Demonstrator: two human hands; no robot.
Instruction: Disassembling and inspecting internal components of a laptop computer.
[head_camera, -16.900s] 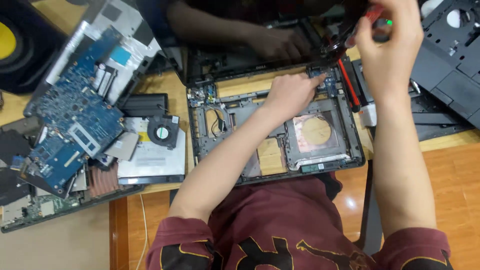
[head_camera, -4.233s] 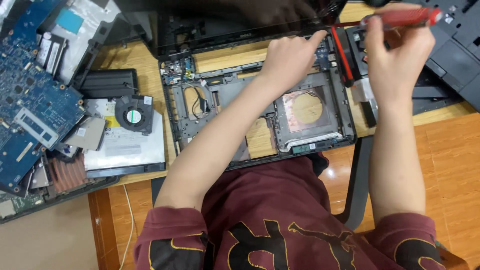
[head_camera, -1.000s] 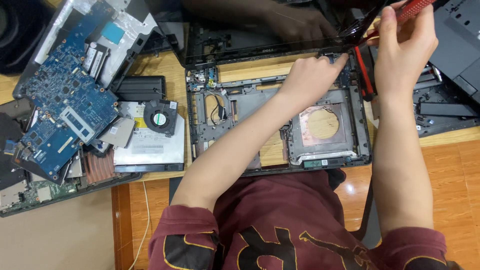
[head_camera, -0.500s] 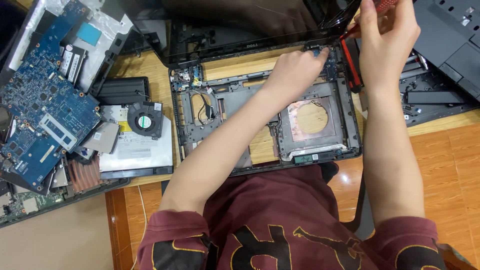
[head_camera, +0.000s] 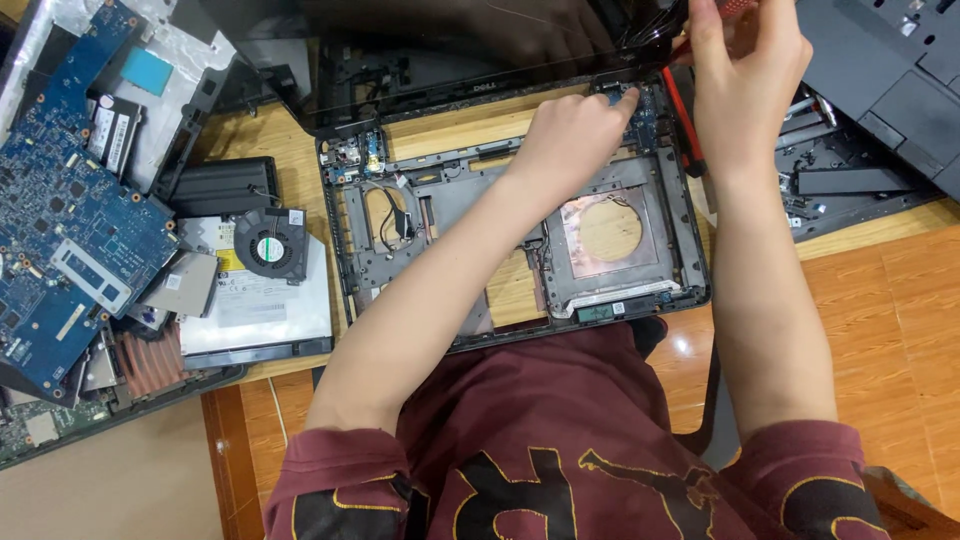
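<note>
Left of the grey-black laptop base (head_camera: 400, 215) lies a blue circuit board (head_camera: 70, 215) with a pale blue square; inside the base, a copper-coloured plate (head_camera: 608, 232). Beside it, a red-handled screwdriver (head_camera: 685, 120); below it, a maroon shirt (head_camera: 560, 450) with gold print.

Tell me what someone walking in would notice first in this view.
First, the stripped laptop base in the middle of the wooden table, with both hands at its far right corner: the left hand pressing on the frame, the right hand gripping a red-handled tool at the top edge. Next, the blue circuit board at far left, with a small black fan on a silver drive beside it.
</note>
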